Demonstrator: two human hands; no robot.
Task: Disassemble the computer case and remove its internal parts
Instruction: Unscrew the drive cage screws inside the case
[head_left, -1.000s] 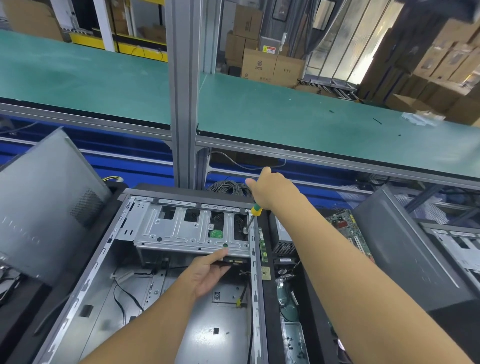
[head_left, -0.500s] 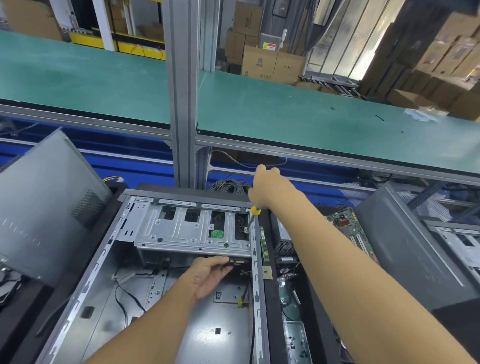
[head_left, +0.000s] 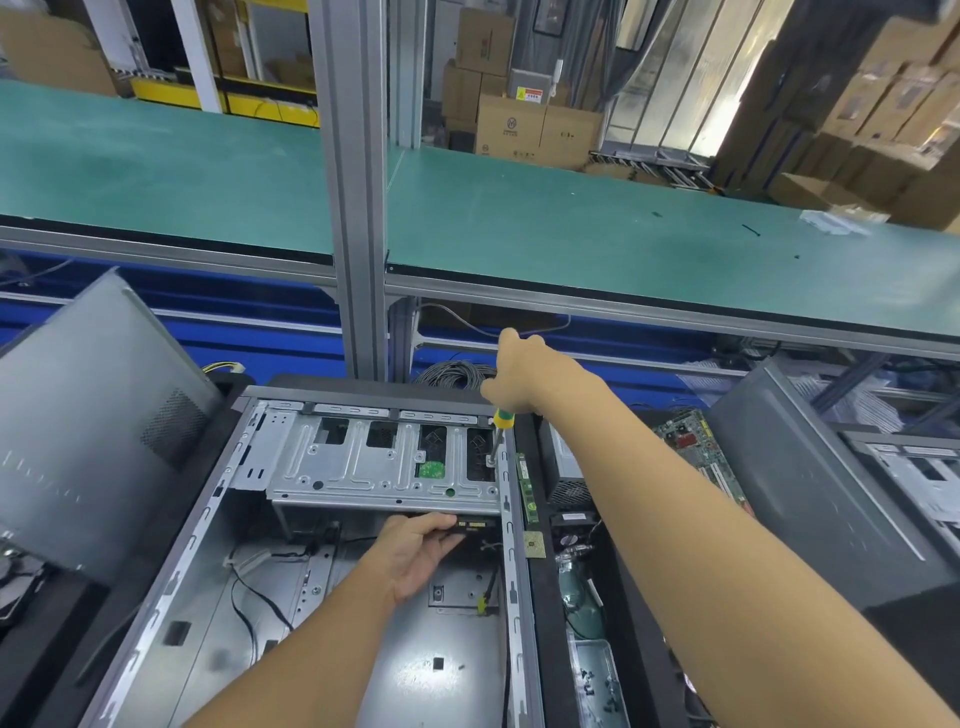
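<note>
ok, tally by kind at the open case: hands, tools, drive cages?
hands: 2 (left hand, right hand)
screwdriver: 1
drive cage: 1
total: 4
</note>
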